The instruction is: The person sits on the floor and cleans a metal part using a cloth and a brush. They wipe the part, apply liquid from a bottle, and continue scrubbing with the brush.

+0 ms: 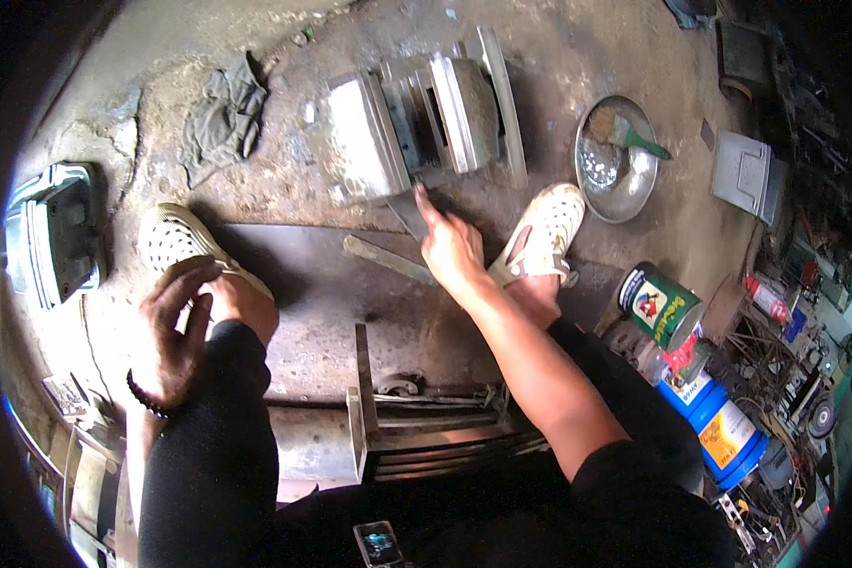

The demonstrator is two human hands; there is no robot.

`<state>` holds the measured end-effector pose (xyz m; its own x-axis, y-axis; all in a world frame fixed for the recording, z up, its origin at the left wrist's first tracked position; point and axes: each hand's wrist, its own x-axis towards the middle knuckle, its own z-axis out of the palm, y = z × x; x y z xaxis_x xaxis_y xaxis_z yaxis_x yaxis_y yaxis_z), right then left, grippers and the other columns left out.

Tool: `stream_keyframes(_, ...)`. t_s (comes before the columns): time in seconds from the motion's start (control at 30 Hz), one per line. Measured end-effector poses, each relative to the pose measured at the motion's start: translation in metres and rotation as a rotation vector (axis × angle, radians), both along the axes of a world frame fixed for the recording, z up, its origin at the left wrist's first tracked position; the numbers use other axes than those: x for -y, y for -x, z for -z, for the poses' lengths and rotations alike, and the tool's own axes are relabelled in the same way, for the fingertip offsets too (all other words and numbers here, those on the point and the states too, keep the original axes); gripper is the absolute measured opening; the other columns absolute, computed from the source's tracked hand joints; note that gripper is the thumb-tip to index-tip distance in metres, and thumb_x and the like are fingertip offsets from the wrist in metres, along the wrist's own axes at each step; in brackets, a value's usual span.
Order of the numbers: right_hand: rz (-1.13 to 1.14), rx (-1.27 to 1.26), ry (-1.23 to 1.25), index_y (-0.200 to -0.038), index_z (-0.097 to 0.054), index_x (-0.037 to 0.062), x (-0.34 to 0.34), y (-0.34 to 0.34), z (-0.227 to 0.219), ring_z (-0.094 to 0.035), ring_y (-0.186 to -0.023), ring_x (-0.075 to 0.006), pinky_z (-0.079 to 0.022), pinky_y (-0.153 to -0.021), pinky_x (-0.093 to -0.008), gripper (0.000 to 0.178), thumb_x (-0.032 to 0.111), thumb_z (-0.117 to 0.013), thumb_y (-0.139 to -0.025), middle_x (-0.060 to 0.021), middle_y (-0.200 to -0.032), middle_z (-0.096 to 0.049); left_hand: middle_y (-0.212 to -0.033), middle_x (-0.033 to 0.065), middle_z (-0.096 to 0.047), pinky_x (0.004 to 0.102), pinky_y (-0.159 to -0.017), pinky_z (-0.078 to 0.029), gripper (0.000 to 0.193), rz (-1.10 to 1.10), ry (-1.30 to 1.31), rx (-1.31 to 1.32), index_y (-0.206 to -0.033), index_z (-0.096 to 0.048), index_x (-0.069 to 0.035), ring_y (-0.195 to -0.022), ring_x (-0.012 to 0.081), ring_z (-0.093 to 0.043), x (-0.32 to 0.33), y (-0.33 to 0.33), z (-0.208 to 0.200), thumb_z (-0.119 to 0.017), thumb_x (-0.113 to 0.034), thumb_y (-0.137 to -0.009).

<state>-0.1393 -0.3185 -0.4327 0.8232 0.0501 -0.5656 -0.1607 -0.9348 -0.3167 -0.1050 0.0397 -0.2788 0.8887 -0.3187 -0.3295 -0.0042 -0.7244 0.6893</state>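
On the floor ahead of me lies a heavy metal machine part [367, 137] with two rounded housings and a flat plate at its right. My right hand [452, 251] reaches to its near edge, index finger stretched out and the other fingers curled. A thin dark strip [407, 220] runs between the part and these fingers; whether they grip it I cannot tell for sure. Below the hand lies a pale flat bar [388, 258]. My left hand [175, 327], with a beaded bracelet at its wrist, hangs loosely by my left ankle, thumb apart, holding nothing.
A metal bowl [642, 194] with a green-handled brush [625, 133] sits at the right. Nearer stand a green can [661, 305] and a blue bucket [724, 431]. A grey rag [222, 118] lies far left, above my shoe [185, 237]. Tools crowd the right edge.
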Motion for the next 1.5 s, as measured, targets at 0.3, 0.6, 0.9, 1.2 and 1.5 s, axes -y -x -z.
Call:
stream_keyframes(0.3,-0.001,0.158,-0.084,-0.145,-0.042,0.0275,-0.001,-0.007,0.002,-0.066,-0.081,-0.0409,-0.055,-0.074,-0.0482,0.075,0.002,-0.061,-0.078,-0.0217,-0.090,-0.066,-0.114,0.0177,-0.066,0.0367,-0.093,-0.049,0.025,-0.056,0.016,0.020,-0.110,-0.066,0.002,-0.107,0.0308,-0.064,-0.006,0.007,0.007,-0.055,0.006,-0.087)
stream_keyframes(0.6,-0.024,0.181,-0.100,-0.146,-0.043,0.0237,0.000,-0.013,-0.006,-0.067,-0.083,-0.0399,-0.055,-0.076,-0.0473,0.073,0.000,-0.058,-0.078,-0.0218,-0.093,-0.067,-0.114,0.0182,-0.066,0.0373,-0.092,-0.049,0.024,-0.108,0.038,-0.102,-0.109,-0.066,0.001,-0.107,0.0321,-0.063,-0.003,0.005,0.006,-0.056,0.003,-0.088)
stream_keyframes(0.9,-0.024,0.064,-0.024,-0.145,-0.044,0.0252,0.000,-0.014,-0.009,-0.067,-0.082,-0.0405,-0.055,-0.077,-0.0479,0.071,0.002,-0.058,-0.079,-0.0227,-0.090,-0.067,-0.112,0.0184,-0.066,0.0357,-0.088,-0.051,0.022,-0.090,0.026,0.002,-0.108,-0.066,0.003,-0.104,0.0293,-0.065,-0.004,0.005,0.001,-0.056,0.004,-0.089)
stream_keyframes(1.2,-0.006,0.094,-0.050,-0.144,-0.046,0.0239,0.001,-0.010,-0.006,-0.067,-0.082,-0.0404,-0.055,-0.075,-0.0482,0.070,-0.001,-0.056,-0.079,-0.0241,-0.091,-0.067,-0.112,0.0171,-0.066,0.0358,-0.092,-0.049,0.023,-0.131,0.069,-0.028,-0.108,-0.066,0.003,-0.106,0.0292,-0.064,-0.003,0.007,0.005,-0.055,0.005,-0.088)
stream_keyframes(1.5,-0.064,0.212,-0.025,-0.145,-0.044,0.0247,0.002,-0.011,-0.003,-0.068,-0.084,-0.0386,-0.055,-0.077,-0.0471,0.073,0.000,-0.057,-0.078,-0.0210,-0.092,-0.068,-0.114,0.0194,-0.065,0.0379,-0.093,-0.049,0.025,-0.110,0.120,-0.070,-0.111,-0.065,0.003,-0.106,0.0321,-0.064,-0.005,0.007,0.007,-0.053,0.004,-0.089)
